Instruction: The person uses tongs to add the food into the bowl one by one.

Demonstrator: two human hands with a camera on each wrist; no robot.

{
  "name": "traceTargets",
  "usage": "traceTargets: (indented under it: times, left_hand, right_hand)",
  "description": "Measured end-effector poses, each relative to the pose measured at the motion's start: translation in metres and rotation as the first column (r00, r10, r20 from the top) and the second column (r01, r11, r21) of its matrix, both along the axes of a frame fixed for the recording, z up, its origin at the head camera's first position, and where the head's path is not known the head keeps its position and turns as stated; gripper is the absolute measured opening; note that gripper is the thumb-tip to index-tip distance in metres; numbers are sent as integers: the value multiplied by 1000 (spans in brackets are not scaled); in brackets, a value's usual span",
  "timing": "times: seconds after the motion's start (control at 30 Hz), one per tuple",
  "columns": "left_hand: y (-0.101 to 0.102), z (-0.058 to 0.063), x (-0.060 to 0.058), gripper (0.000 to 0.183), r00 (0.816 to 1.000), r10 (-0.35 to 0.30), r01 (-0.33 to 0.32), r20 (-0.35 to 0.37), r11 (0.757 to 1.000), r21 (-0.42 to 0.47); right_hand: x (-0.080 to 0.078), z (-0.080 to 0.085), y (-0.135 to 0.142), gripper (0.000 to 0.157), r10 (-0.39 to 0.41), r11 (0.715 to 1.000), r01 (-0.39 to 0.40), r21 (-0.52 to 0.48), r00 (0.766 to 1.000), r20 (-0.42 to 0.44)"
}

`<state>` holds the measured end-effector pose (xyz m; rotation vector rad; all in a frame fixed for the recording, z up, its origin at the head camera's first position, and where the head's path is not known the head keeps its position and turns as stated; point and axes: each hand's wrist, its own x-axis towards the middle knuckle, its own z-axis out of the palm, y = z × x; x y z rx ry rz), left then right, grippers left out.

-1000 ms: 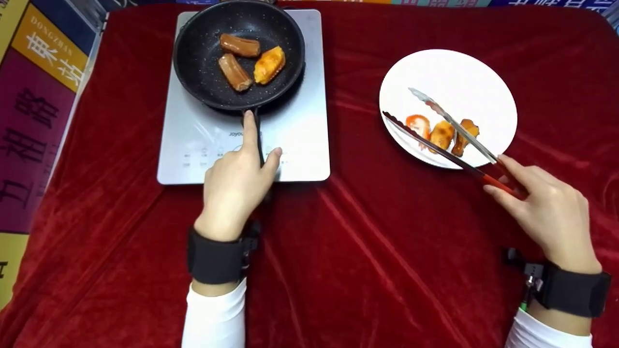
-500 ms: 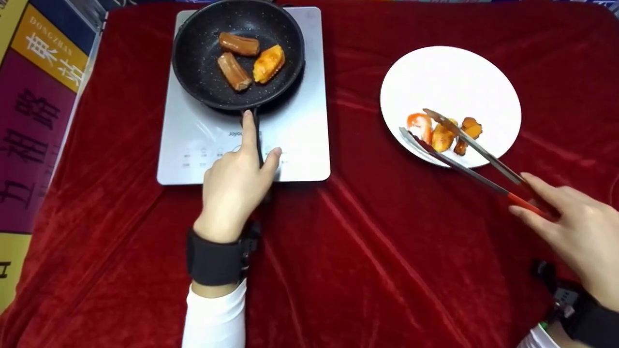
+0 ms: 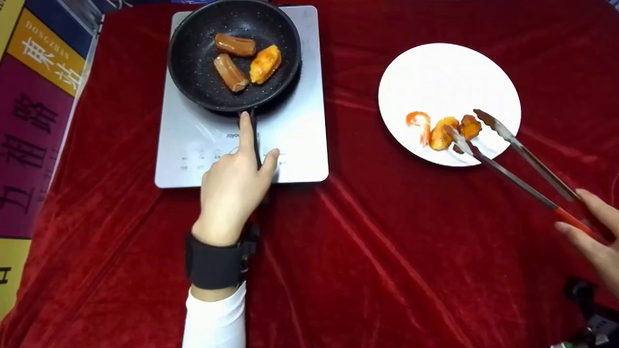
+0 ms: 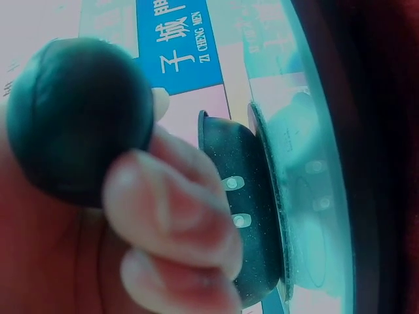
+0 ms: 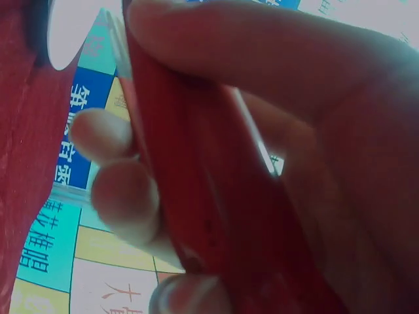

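My left hand grips the black frying pan's handle, index finger stretched along it. Curled fingers show around the handle's rounded end in the left wrist view. Two brown sausage-like pieces and a yellow-orange chicken wing lie in the pan. At the right edge, my right hand holds tongs by their red handles. The spread tong tips straddle a browned drumstick on the white plate. Beside it are another wing and an orange-white shrimp.
Under the pan stands a silver induction cooker. Dark red velvet cloth covers the table. Printed panels with large characters border the left side. A black strap with a camera sits on the left wrist.
The right hand and tongs have moved right and toward the person, the tips shifting from over the shrimp and wing to either side of the drumstick. The left hand keeps its hold.
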<state>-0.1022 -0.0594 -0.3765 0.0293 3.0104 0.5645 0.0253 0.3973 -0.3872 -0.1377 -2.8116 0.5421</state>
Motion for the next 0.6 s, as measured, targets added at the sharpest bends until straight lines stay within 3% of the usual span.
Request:
traceTargets:
  times: [0.2,0.27,0.4,0.5,0.6]
  left_hand:
    - [0,0,0,76,1000,5,-5,1,1000,0]
    - [0,0,0,76,1000,4,-4,-4,1000,1]
    - [1,0,0,76,1000,4,-4,-10,1000,4]
    - [1,-1,0,76,1000,4,-4,-10,1000,7]
    - [2,-1,-1,76,1000,-1,1,-15,1000,5]
  right_hand:
    - [10,-5,4,49,-87,995,88,55,996,-15]
    - [12,-12,12,49,-111,990,111,89,994,-14]
    - [10,-26,23,52,-149,987,147,63,989,27]
    - [4,-24,16,47,-109,993,111,-48,993,51]
    - [-4,-14,1,41,-46,996,51,-74,997,65]
